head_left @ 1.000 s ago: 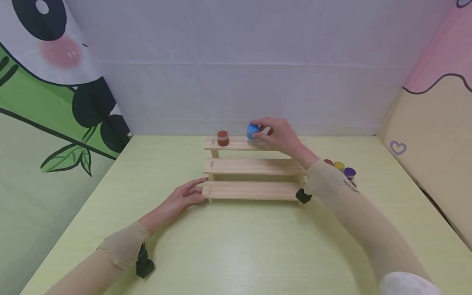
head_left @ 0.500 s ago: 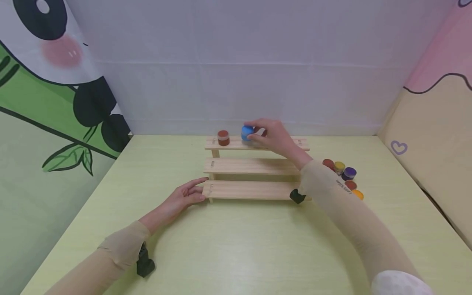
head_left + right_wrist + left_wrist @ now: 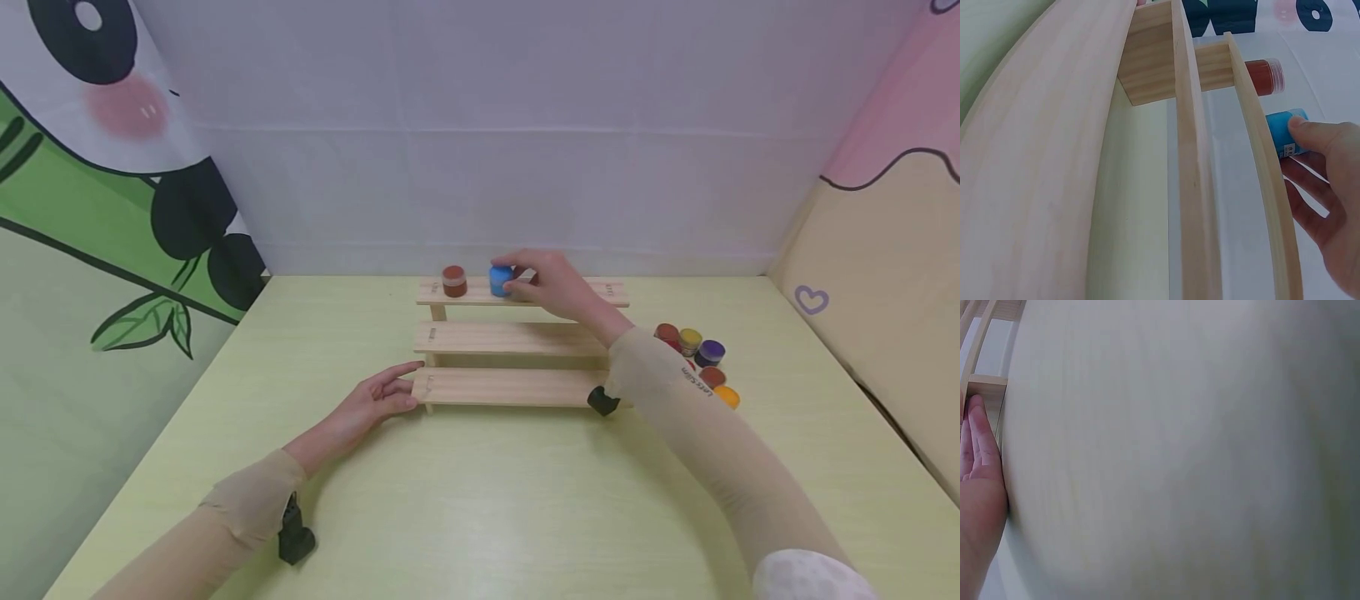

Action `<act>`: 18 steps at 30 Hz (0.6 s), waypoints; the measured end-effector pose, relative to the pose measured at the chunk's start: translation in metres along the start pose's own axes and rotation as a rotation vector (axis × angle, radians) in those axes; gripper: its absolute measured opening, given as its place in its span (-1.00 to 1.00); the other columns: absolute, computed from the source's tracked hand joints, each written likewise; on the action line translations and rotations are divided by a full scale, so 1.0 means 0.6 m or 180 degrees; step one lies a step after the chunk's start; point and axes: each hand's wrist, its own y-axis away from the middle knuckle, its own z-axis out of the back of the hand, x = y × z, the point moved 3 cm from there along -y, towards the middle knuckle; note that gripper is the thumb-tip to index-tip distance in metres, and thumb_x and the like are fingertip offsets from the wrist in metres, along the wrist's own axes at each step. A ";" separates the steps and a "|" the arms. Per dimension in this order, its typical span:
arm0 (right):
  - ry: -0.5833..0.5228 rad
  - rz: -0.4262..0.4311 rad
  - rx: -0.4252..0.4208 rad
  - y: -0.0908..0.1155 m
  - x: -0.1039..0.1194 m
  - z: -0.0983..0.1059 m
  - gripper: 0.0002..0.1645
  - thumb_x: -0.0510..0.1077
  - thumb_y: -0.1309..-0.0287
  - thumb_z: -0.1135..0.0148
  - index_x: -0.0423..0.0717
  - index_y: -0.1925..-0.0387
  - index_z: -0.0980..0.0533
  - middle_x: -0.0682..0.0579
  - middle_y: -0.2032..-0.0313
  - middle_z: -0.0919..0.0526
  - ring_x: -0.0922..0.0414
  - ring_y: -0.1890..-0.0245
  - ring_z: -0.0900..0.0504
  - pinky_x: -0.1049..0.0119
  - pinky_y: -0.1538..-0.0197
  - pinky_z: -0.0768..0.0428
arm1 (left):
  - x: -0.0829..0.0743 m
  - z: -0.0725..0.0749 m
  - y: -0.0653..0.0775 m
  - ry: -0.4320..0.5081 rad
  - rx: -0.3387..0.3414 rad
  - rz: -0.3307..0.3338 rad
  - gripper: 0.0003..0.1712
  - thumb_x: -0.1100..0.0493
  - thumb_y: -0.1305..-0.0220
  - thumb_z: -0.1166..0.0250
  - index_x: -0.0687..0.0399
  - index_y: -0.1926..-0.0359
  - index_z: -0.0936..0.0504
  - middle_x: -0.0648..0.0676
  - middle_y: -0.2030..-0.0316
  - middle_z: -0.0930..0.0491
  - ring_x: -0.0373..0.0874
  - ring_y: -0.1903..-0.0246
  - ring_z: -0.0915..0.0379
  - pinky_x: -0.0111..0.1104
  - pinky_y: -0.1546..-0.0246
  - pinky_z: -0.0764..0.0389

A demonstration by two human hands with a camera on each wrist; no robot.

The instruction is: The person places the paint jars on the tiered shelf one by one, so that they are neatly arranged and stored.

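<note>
A three-tier wooden rack (image 3: 517,387) stands on the table. My right hand (image 3: 555,287) pinches a small blue paint jar (image 3: 499,282) between thumb and fingers at the top tier. In the right wrist view the blue jar (image 3: 1285,132) sits right against that tier's board, with the thumb on its lid end. Left of it on the same tier stands a brown-red jar (image 3: 453,282) with a clear lid. My left hand (image 3: 378,396) rests with extended fingers at the left end of the lowest tier; the left wrist view shows the fingers (image 3: 979,434) along the rack's side.
Several more jars stand on the table right of the rack, among them a yellow one (image 3: 690,340), a purple one (image 3: 709,353) and an orange one (image 3: 726,397). My right forearm partly covers this group. A pale cloth wall (image 3: 525,167) rises behind the table.
My right hand has moved the blue jar left toward the brown-red one, then lowered it to the top board. More of the jars on the right now show. The left hand stays put.
</note>
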 end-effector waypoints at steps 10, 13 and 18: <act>-0.0037 -0.0128 0.0079 0.001 -0.001 -0.001 -0.50 -0.19 -0.32 -0.22 -0.07 -0.28 -0.47 -0.08 -0.12 -0.62 0.06 0.02 -0.66 0.21 0.06 -0.68 | 0.002 0.002 0.000 0.0016 0.0027 -0.0023 -0.22 0.17 -0.37 -0.26 0.03 -0.52 -0.13 -0.16 0.05 -0.65 -0.34 0.02 -0.58 -0.50 -0.04 -0.56; -0.0033 -0.0142 0.0103 0.001 -0.001 -0.004 -0.50 -0.17 -0.34 -0.20 -0.03 -0.29 -0.46 -0.08 -0.12 -0.62 0.05 0.04 -0.67 0.20 0.03 -0.68 | 0.004 0.003 0.000 0.0026 0.0026 -0.0015 -0.21 0.18 -0.37 -0.26 0.02 -0.52 -0.13 -0.17 0.05 -0.65 -0.35 0.02 -0.59 -0.50 -0.04 -0.56; -0.0048 -0.0220 0.0098 0.003 -0.003 -0.006 -0.50 -0.14 -0.35 -0.20 0.02 -0.30 -0.46 -0.07 -0.12 -0.63 0.05 0.07 -0.70 0.18 0.03 -0.68 | 0.005 0.004 -0.001 0.0012 0.0048 -0.0032 -0.21 0.18 -0.37 -0.26 0.03 -0.52 -0.13 -0.15 0.03 -0.64 -0.34 0.01 -0.58 -0.51 -0.05 -0.55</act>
